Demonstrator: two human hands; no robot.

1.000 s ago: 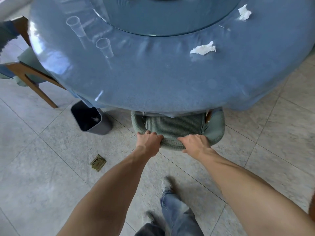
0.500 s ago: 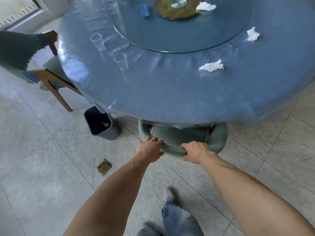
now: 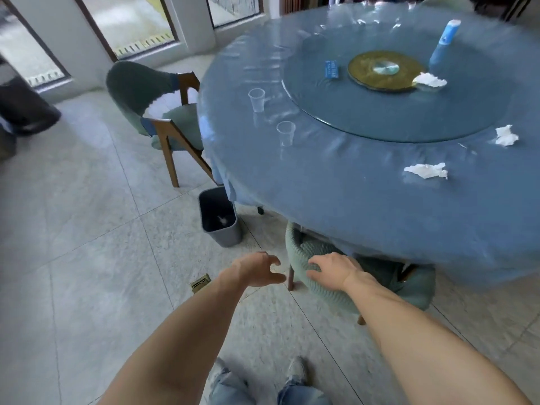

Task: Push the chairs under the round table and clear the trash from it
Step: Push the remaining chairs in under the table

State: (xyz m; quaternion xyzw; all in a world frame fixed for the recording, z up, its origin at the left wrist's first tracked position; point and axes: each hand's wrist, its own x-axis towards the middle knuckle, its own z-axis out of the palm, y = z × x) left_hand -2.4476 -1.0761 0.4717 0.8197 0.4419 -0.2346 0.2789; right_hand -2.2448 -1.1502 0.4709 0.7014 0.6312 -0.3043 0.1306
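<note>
A round table (image 3: 336, 194) with a blue cloth fills the upper right. A green chair (image 3: 327, 290) sits tucked under its near edge, only the backrest showing. My right hand (image 3: 330, 271) rests open on that backrest's top. My left hand (image 3: 258, 268) hovers open just left of the chair, touching nothing. A second green chair (image 3: 152, 106) with wooden legs stands pulled out at the table's left side. Crumpled tissues lie on the table: one (image 3: 427, 171) near the front, another (image 3: 506, 135) to the right, a third (image 3: 431, 80) on the glass turntable. Two clear plastic cups (image 3: 257, 99) (image 3: 286, 133) stand on the left part.
A grey trash bin (image 3: 222, 222) stands on the tiled floor by the table's left edge, a scrap inside. A brass floor socket (image 3: 201, 282) lies near my left wrist. A blue bottle (image 3: 444, 42) and blue card (image 3: 331, 70) sit on the turntable. Glass doors are behind.
Both hands have let go of the chair backrest; the left has come off it to the left. My view has lifted and swung left, bringing the second chair into sight.
</note>
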